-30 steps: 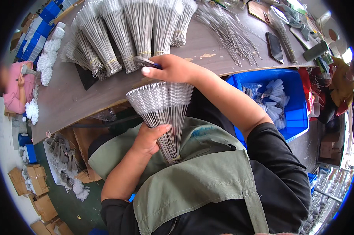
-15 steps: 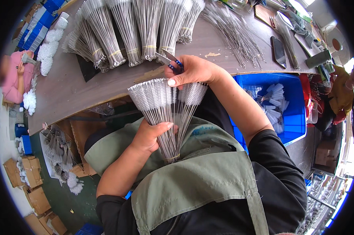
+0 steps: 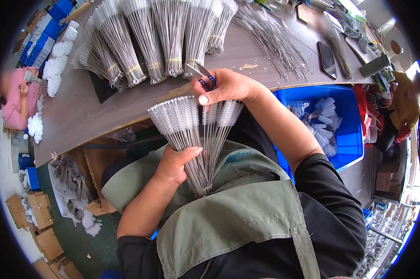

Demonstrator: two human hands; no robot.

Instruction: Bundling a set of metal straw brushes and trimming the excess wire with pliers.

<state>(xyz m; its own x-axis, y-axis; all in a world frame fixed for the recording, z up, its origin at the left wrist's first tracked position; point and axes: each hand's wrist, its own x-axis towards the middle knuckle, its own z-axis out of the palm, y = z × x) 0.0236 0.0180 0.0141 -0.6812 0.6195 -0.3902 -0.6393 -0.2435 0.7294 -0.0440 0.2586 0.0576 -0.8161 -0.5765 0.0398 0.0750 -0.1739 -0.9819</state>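
Observation:
A fanned bundle of wire-handled tube brushes [image 3: 177,116], white bristles up, rests against my green apron. My left hand [image 3: 175,165] is closed round its wire stems, thumb across the front. A yellow band ties the stems at the bottom. The bristle heads are split into a larger left clump and a smaller right one. My right hand [image 3: 226,86] is at the top of the split, holding small scissors [image 3: 203,74] with dark blue handles, blades pointing left and parted. Its thumb is by the bristle tips; whether it touches them I cannot tell.
Several banded brush bundles [image 3: 173,42] lie along the brown table [image 3: 75,121]. Loose wire brushes [image 3: 277,42] and a phone [image 3: 327,60] lie to their right. A blue bin [image 3: 351,151] with white brushes stands at my right. Another person [image 3: 17,97] sits far left, holding brushes.
The gap between the two clumps of brushes looks a little wider. The scissor blades are slightly more level. Both hands otherwise keep their hold, and the whole view has shifted slightly.

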